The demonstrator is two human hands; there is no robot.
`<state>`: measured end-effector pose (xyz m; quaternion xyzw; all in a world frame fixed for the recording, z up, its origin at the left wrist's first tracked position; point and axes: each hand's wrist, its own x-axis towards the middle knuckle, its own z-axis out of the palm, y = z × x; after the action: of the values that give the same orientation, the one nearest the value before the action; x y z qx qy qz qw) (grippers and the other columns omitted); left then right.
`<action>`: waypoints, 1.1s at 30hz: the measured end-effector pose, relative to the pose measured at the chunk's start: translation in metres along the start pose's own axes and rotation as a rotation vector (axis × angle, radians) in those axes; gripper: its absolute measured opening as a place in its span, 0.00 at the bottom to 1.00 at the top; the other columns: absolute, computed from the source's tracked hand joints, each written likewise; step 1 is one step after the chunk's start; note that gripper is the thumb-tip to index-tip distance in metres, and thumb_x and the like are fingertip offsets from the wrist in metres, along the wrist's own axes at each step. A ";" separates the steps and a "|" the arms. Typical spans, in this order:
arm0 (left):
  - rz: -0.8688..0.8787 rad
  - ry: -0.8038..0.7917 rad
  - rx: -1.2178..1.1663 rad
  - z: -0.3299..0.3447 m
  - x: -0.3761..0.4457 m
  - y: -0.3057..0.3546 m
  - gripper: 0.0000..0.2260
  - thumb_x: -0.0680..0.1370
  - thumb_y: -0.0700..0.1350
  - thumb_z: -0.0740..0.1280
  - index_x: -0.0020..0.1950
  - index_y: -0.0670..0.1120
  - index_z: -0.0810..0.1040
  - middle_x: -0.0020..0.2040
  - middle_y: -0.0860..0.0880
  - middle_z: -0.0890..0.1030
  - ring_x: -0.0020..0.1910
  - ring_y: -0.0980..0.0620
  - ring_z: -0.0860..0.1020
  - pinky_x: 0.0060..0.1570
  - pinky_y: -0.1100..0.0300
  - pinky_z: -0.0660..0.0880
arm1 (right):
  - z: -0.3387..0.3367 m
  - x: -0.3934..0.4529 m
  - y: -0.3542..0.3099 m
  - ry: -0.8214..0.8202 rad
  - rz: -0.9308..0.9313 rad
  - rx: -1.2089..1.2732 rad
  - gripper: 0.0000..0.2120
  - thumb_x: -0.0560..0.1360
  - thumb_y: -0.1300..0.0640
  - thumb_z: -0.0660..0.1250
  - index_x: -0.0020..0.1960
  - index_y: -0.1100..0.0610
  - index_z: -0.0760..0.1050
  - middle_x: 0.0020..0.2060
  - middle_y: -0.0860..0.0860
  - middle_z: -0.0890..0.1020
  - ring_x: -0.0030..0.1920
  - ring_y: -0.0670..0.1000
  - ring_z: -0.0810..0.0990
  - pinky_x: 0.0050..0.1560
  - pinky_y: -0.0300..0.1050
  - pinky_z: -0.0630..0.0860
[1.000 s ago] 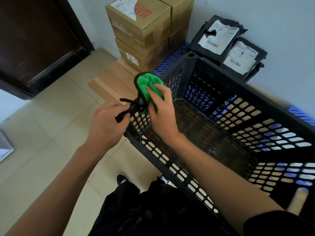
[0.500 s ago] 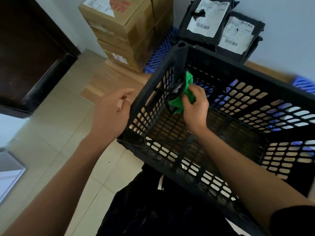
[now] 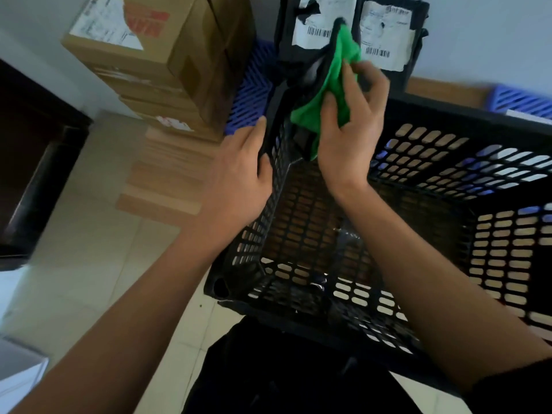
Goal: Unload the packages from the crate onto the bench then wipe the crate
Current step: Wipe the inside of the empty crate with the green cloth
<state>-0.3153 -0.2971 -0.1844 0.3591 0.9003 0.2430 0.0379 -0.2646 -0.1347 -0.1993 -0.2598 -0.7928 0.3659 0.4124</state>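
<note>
The black crate (image 3: 418,222) sits on the wooden counter (image 3: 167,174), its slotted walls and floor bare inside, with nothing lying in it. The left hand (image 3: 239,177) takes the crate's left wall near the far corner: the thumb lies over the top edge and the fingers wrap the outer face, a closed grip on the rim. The right hand (image 3: 349,130) reaches in from the near side and presses a green cloth (image 3: 331,76) against the inside of that same far-left corner. The fingers are curled around the cloth, holding it bunched, and the cloth rises above the corner post and hangs down a little inside the wall (its lower edge shows below the palm).

Beyond the crate, two black mailing bags (image 3: 352,31) with white barcode labels lean upright against the pale wall, side by side and touching. To their left stand stacked cardboard boxes (image 3: 161,64), the top one bearing a white label with red print. Between the boxes and the bags, a blue slatted plastic piece (image 3: 251,85) shows, and another blue piece (image 3: 519,100) appears at the far right behind the crate's rim. The pale tiled floor (image 3: 89,264) lies to the left of the counter, with a dark door (image 3: 33,162) at the left edge. Dark clothing on the person fills the bottom centre.
</note>
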 end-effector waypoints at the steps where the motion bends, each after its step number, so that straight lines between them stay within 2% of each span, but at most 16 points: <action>1: 0.012 0.002 0.013 0.000 0.000 0.000 0.25 0.81 0.40 0.63 0.78 0.38 0.66 0.64 0.41 0.77 0.63 0.42 0.75 0.62 0.47 0.75 | -0.001 0.009 0.002 -0.046 -0.007 -0.066 0.18 0.80 0.65 0.64 0.69 0.65 0.75 0.66 0.60 0.72 0.67 0.53 0.73 0.66 0.39 0.74; 3: 0.015 -0.004 0.032 -0.001 -0.001 0.001 0.25 0.81 0.39 0.63 0.78 0.37 0.66 0.63 0.41 0.78 0.62 0.41 0.75 0.60 0.46 0.75 | 0.001 0.018 0.003 -0.162 -0.043 -0.234 0.17 0.80 0.63 0.64 0.68 0.63 0.77 0.66 0.58 0.74 0.67 0.55 0.74 0.62 0.36 0.74; 5: 0.019 -0.002 0.029 0.000 -0.001 0.002 0.25 0.81 0.38 0.63 0.77 0.36 0.67 0.63 0.40 0.78 0.62 0.41 0.75 0.60 0.47 0.75 | 0.010 0.016 -0.001 -0.214 -0.117 -0.333 0.15 0.79 0.65 0.64 0.65 0.63 0.79 0.64 0.58 0.76 0.62 0.57 0.76 0.56 0.38 0.75; 8: 0.013 0.004 0.023 0.001 -0.001 0.002 0.24 0.81 0.38 0.63 0.77 0.36 0.67 0.64 0.40 0.78 0.63 0.41 0.75 0.61 0.49 0.74 | 0.026 0.006 -0.008 -0.217 -0.160 -0.284 0.15 0.78 0.68 0.63 0.64 0.65 0.79 0.60 0.60 0.77 0.56 0.59 0.77 0.54 0.43 0.78; 10: -0.008 0.008 0.033 0.000 -0.001 0.003 0.24 0.81 0.39 0.63 0.78 0.37 0.67 0.65 0.41 0.77 0.64 0.42 0.75 0.62 0.49 0.73 | 0.029 0.002 -0.006 -0.202 -0.152 -0.196 0.16 0.78 0.69 0.62 0.64 0.66 0.79 0.59 0.61 0.77 0.55 0.59 0.77 0.56 0.46 0.77; 15: -0.015 0.026 0.044 0.000 -0.003 0.005 0.24 0.81 0.41 0.62 0.77 0.37 0.68 0.65 0.40 0.77 0.64 0.42 0.75 0.62 0.48 0.74 | 0.024 -0.011 0.007 -0.244 -0.101 -0.015 0.15 0.79 0.68 0.63 0.64 0.67 0.79 0.57 0.60 0.77 0.58 0.57 0.78 0.60 0.48 0.78; 19: -0.030 0.036 0.044 0.001 -0.002 0.005 0.24 0.81 0.42 0.61 0.77 0.38 0.68 0.66 0.42 0.77 0.65 0.43 0.75 0.63 0.48 0.74 | 0.020 -0.034 0.017 -0.281 0.086 0.130 0.14 0.79 0.68 0.62 0.62 0.66 0.80 0.57 0.58 0.79 0.59 0.51 0.78 0.63 0.44 0.76; 22: -0.024 0.060 0.031 0.001 -0.002 0.004 0.23 0.81 0.41 0.62 0.77 0.40 0.69 0.67 0.44 0.77 0.66 0.45 0.75 0.64 0.51 0.74 | 0.017 -0.045 0.023 -0.193 0.233 0.227 0.17 0.79 0.69 0.62 0.67 0.64 0.78 0.61 0.56 0.79 0.63 0.49 0.77 0.67 0.40 0.73; 26: -0.011 0.096 0.051 0.000 -0.004 0.005 0.22 0.80 0.41 0.63 0.75 0.41 0.73 0.67 0.45 0.78 0.67 0.47 0.75 0.65 0.56 0.72 | 0.024 -0.041 0.015 -0.200 0.249 0.305 0.21 0.81 0.66 0.61 0.74 0.61 0.72 0.67 0.56 0.74 0.69 0.49 0.72 0.72 0.41 0.69; 29: 0.006 0.103 0.072 0.001 -0.003 0.005 0.21 0.80 0.40 0.64 0.73 0.40 0.75 0.67 0.45 0.78 0.67 0.46 0.76 0.66 0.58 0.71 | 0.043 -0.045 0.004 -0.220 0.211 0.338 0.19 0.82 0.64 0.62 0.73 0.61 0.74 0.71 0.61 0.69 0.74 0.54 0.67 0.76 0.47 0.65; 31: 0.023 0.102 0.082 0.001 -0.001 0.004 0.21 0.79 0.39 0.64 0.72 0.39 0.76 0.67 0.44 0.79 0.66 0.46 0.76 0.67 0.57 0.72 | 0.053 -0.055 0.000 -0.192 0.245 0.366 0.18 0.82 0.64 0.62 0.71 0.62 0.75 0.72 0.62 0.68 0.75 0.58 0.66 0.77 0.53 0.64; 33: 0.033 0.098 0.084 0.001 0.000 0.003 0.20 0.79 0.38 0.64 0.72 0.38 0.76 0.66 0.44 0.79 0.65 0.46 0.76 0.67 0.58 0.72 | 0.060 -0.067 0.004 -0.190 0.313 0.378 0.18 0.82 0.64 0.61 0.70 0.62 0.77 0.73 0.61 0.69 0.75 0.57 0.67 0.77 0.53 0.65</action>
<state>-0.3128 -0.2950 -0.1839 0.3627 0.9045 0.2228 -0.0256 -0.2792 -0.2020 -0.2568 -0.2622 -0.6956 0.5896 0.3158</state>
